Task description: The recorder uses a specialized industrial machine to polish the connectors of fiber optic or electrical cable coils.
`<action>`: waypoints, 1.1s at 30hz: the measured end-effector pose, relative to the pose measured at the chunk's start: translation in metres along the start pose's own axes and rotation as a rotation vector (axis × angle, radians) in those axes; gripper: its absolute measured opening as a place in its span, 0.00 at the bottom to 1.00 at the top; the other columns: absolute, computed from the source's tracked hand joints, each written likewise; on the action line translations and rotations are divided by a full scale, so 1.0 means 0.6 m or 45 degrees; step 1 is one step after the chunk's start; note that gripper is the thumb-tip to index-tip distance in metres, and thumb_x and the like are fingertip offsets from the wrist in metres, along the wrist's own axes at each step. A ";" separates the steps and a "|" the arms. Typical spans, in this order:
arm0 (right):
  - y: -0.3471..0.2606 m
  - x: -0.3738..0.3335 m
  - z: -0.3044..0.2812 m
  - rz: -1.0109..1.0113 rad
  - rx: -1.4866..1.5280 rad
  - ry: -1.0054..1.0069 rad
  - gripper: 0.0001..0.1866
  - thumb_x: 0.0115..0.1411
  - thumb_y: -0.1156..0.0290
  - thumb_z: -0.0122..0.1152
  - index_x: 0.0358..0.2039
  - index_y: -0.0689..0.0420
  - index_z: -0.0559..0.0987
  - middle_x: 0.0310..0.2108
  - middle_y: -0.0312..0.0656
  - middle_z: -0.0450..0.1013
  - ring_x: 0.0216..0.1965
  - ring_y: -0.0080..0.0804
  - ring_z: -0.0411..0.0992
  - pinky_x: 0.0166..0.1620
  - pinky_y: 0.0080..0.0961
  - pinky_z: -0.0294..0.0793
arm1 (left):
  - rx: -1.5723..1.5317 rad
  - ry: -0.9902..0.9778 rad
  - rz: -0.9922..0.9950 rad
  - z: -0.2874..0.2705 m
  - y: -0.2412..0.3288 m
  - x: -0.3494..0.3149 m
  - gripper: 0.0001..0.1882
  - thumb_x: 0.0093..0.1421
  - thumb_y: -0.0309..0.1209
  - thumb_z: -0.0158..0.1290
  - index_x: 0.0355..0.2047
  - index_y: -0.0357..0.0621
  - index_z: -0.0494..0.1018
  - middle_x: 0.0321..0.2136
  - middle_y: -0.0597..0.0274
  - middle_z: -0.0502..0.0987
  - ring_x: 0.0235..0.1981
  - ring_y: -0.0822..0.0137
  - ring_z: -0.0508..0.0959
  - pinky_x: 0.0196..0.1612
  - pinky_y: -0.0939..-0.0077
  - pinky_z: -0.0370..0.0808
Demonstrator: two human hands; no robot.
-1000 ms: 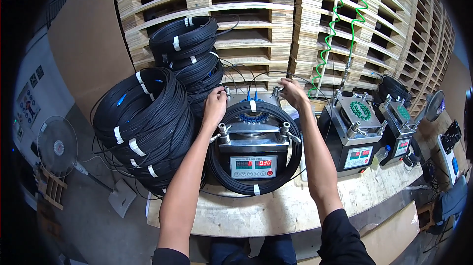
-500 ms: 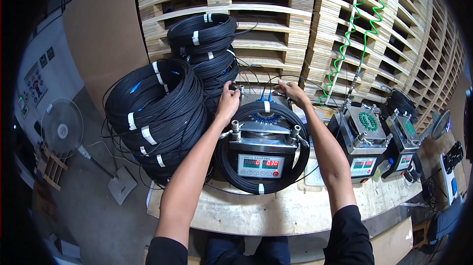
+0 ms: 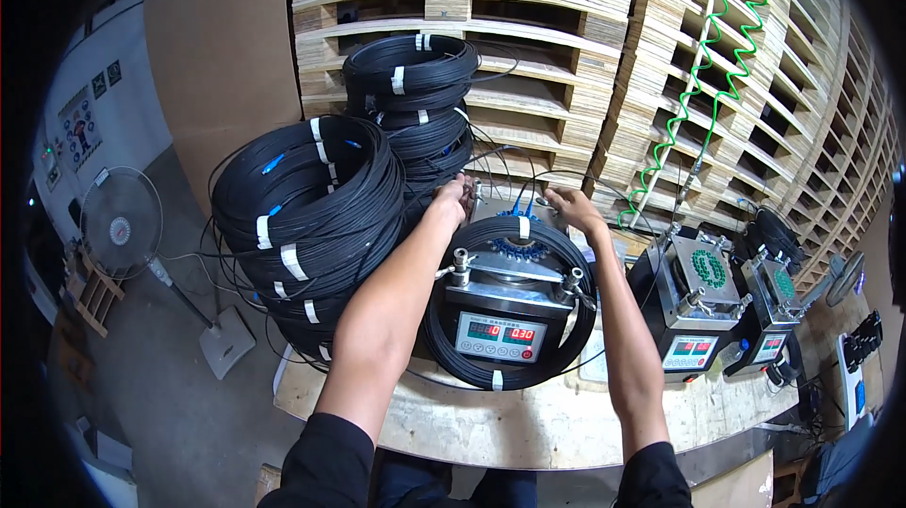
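My left hand (image 3: 453, 199) is at the back left corner of a polishing machine (image 3: 498, 331), its fingers closed around a metal clamp lever beside the rear post, mostly hidden by the hand. At the back right corner, my right hand (image 3: 576, 211) pinches another clamp lever (image 3: 543, 201). A black cable coil (image 3: 587, 319), tied with white tape, hangs around the machine's front. Blue connectors (image 3: 518, 248) ring the round fixture on top. Two front clamps (image 3: 461, 265) stand untouched. Red and green digits light the front panel.
Tall stacks of black cable coils (image 3: 311, 196) stand left of the machine. Two similar machines (image 3: 694, 296) with green connectors are at right on the wooden table (image 3: 444, 428). Wooden pallets (image 3: 528, 17) rise behind; green coiled hoses (image 3: 694, 93) hang there. A fan (image 3: 121, 225) stands on the left.
The view has shifted, so the scene sits slightly lower and farther right. Both hands stay at the rear clamps; the left fingers have curled in more around theirs.
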State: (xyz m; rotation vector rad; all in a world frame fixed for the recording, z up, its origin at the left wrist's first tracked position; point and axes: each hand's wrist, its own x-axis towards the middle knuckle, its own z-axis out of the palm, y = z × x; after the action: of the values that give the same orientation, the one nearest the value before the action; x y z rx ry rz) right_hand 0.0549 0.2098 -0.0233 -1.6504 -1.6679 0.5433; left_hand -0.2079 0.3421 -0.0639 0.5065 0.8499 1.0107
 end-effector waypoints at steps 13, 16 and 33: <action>-0.099 -0.184 0.037 -0.113 0.198 0.373 0.29 0.71 0.51 0.51 0.60 0.63 0.72 0.54 0.55 0.74 0.57 0.39 0.71 0.60 0.29 0.66 | -0.040 -0.137 0.028 -0.030 -0.005 -0.022 0.12 0.71 0.40 0.50 0.34 0.52 0.78 0.33 0.68 0.83 0.26 0.73 0.79 0.29 0.79 0.76; -0.101 -0.183 0.046 -0.153 0.230 0.404 0.29 0.70 0.51 0.52 0.59 0.63 0.73 0.55 0.57 0.73 0.58 0.45 0.71 0.61 0.32 0.66 | 0.050 -0.025 -0.007 -0.029 0.007 -0.016 0.11 0.67 0.41 0.56 0.30 0.52 0.79 0.27 0.69 0.83 0.21 0.73 0.77 0.26 0.78 0.76; -0.140 -0.196 0.043 0.019 0.166 0.494 0.30 0.67 0.50 0.54 0.58 0.63 0.72 0.53 0.64 0.72 0.56 0.56 0.71 0.59 0.40 0.68 | 0.624 -0.316 0.090 0.008 0.022 -0.119 0.37 0.73 0.58 0.23 0.59 0.48 0.73 0.51 0.58 0.79 0.45 0.66 0.79 0.47 0.70 0.77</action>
State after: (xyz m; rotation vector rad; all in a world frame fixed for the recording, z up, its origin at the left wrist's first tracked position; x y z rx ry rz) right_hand -0.0297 0.0916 -0.0013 -1.5585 -1.3105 0.3060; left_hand -0.2299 0.2851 -0.0246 1.0625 0.8587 0.7776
